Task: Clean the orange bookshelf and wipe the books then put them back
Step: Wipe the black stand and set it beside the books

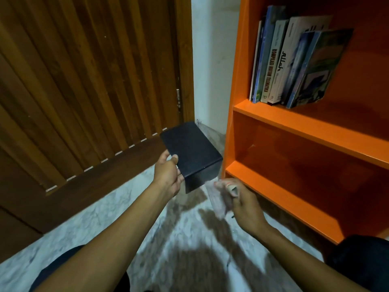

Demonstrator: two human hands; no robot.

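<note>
A: Marble-look floor (117,218), slatted wood door (84,81) to left, pale wall strip (212,60) in corner. Orange bookshelf (294,121) at right, row of books (290,64) upright-ish on upper shelf, outermost leaning.

B: Lower shelf?

A: Bare where visible, right part cut off by frame.

B: Hands?

A: Left hand (168,175) holds thick dark book (193,154) by near corner, thumb on top cover, fingers curled under. Held in air just beside shelf's left side, well below book row. Right hand (244,203) closed round crumpled pale cloth (219,199), fingers bunched on it; blurred, so exact finger lie hard to tell. Cloth just below book's lower edge; contact unclear.

B: Step, at a guess?

A: Prob. wiping this book, then return to shelf.

B: Risks?

A: Corner-only grip on heavy vol.: firm wipe could twist it loose, drop to floor. Book near shelf side panel, so possible knock. Leaning books above may topple if shelf is bumped or book is pushed in hard.
</note>
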